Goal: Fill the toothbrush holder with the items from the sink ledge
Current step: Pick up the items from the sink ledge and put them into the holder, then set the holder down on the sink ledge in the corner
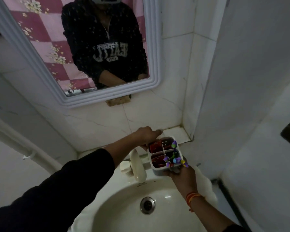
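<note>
A white toothbrush holder (164, 151) with four compartments hovers just above the back of the sink, near the tiled ledge (177, 133). Red items fill its two left compartments. Toothbrushes (174, 158) with purple and green heads stick out of the front right compartment. My left hand (148, 134) grips the holder's far left rim from above. My right hand (181, 174) holds its near bottom corner from below. Whether the holder touches the ledge is not clear.
A white faucet (137, 166) stands just left of the holder at the rear of the white sink (117, 206), whose drain (147, 205) is below. A white-framed mirror (151, 84) hangs on the tiled wall above. A wall corner closes in on the right.
</note>
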`<state>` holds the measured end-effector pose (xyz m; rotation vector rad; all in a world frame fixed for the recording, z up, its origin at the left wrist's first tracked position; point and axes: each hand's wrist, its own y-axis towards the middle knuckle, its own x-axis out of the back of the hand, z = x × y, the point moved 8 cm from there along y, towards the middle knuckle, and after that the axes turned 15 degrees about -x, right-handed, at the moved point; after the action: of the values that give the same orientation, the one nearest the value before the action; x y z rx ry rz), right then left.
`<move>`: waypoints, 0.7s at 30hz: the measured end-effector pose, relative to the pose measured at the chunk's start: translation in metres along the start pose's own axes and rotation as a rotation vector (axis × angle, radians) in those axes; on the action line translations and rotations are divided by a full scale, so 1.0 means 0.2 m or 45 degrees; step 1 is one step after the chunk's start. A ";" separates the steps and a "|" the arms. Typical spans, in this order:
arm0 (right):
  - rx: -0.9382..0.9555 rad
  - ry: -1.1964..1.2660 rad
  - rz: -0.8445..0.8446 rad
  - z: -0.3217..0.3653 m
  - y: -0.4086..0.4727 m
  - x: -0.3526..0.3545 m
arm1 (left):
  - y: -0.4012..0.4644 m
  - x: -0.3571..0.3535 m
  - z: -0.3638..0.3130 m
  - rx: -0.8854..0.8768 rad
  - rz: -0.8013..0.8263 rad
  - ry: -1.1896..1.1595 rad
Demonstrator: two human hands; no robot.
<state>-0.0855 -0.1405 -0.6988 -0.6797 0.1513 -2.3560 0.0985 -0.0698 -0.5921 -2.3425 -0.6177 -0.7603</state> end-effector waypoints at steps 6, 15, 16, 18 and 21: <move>0.089 -0.080 -0.136 0.24 0.28 0.19 | 0.18 0.11 -0.06 0.006 -0.282 -0.392; -0.043 -0.065 -0.113 0.25 0.63 0.23 | 0.42 0.07 0.00 0.040 -0.558 -0.883; -0.048 -0.053 -0.119 0.24 0.63 0.23 | 0.42 0.06 0.00 0.034 -0.562 -0.917; -0.074 -0.036 -0.098 0.23 0.64 0.21 | 0.42 0.04 -0.01 0.026 -0.561 -0.978; -0.111 -0.004 -0.032 0.23 0.64 0.19 | 0.38 0.05 -0.01 0.045 -0.600 -0.935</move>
<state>-0.0136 -0.2598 -0.6786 -0.7309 0.2464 -2.3835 0.1485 -0.1236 -0.6141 -2.4378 -1.5108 -0.0280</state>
